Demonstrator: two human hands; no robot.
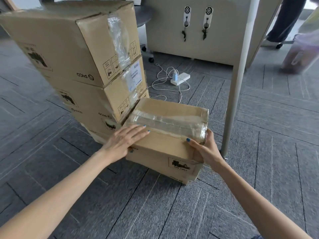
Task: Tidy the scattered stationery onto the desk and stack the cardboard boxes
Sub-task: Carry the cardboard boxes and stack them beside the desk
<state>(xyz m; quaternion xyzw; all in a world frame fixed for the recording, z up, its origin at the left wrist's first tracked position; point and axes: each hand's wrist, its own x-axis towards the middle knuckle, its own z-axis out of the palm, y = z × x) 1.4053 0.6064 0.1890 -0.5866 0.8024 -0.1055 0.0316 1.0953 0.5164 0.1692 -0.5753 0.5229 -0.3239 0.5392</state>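
Sensibly, the left hand [126, 141], spread flat on the loose box [165, 150], should hook an edge like the right hand [206, 149] clasping its corner, before lifting onto the stack [72, 54] beside it.

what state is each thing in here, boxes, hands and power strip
stack of brown cardboard boxes: piled up, taped shut
small brown cardboard box: taped shut, on the carpet beside the stack
left hand: flat on the small box's top
right hand: grips the small box's right corner
white power strip: on the carpet, charger plugged in
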